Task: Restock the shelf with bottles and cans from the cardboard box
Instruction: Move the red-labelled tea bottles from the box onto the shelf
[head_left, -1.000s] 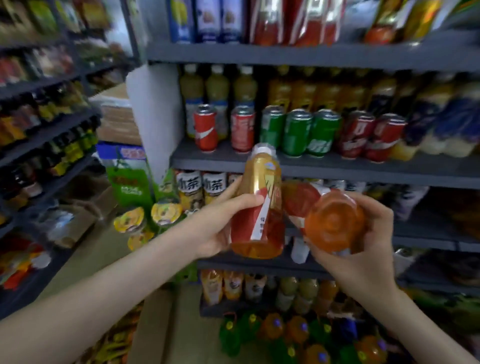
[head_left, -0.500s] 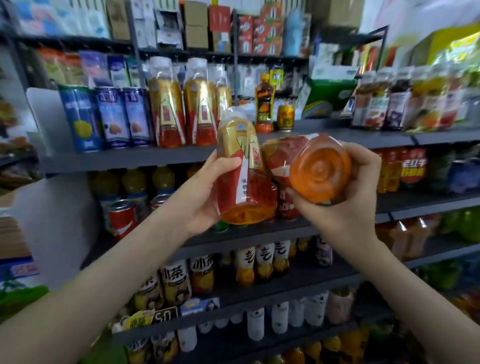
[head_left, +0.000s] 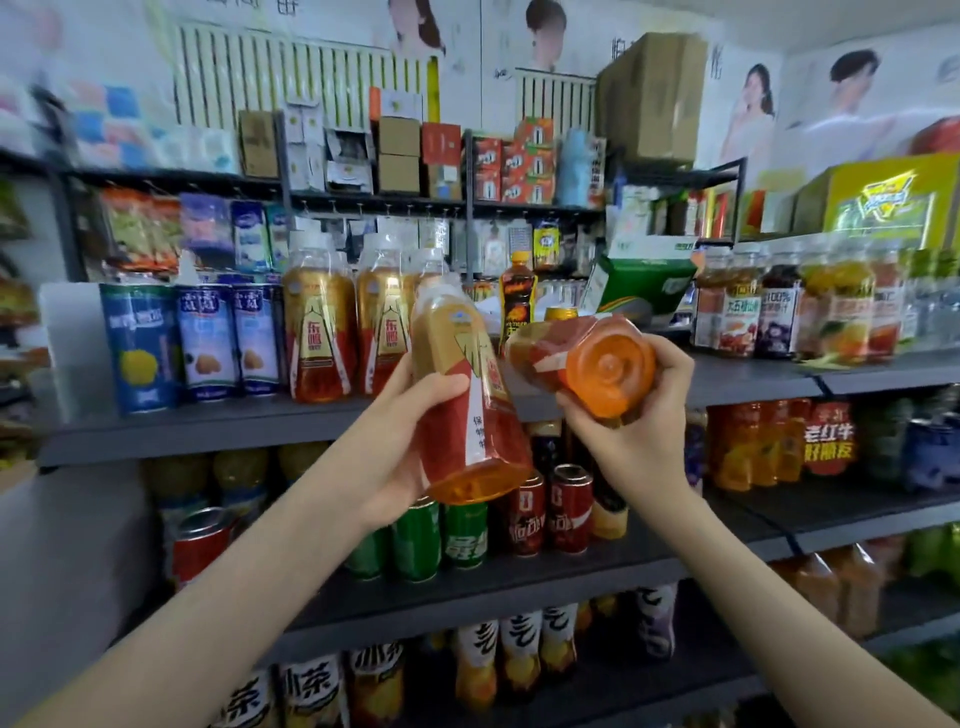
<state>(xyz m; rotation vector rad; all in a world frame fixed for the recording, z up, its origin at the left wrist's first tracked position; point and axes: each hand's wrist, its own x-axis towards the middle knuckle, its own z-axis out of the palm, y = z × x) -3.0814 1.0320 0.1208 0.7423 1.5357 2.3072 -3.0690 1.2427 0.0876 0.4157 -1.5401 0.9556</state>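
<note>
Raised higher, left hand (head_left: 387, 462) grips glossy plastic bottle (head_left: 467, 410), right hand (head_left: 641, 431) sideways bottle (head_left: 587, 358).

In front of you stands a dark grey shelf unit (head_left: 208, 431), its boards running left to right in tiers, with a white end panel (head_left: 67, 545) closing its left side. A second grey unit (head_left: 883, 371) meets it at an angle on your right. Behind them you see a black metal rack (head_left: 363, 200) against a white wall (head_left: 322, 15). That wall carries two white ribbed radiators (head_left: 291, 78) and large posters (head_left: 852, 98) of people. The light is bright and even.
</note>
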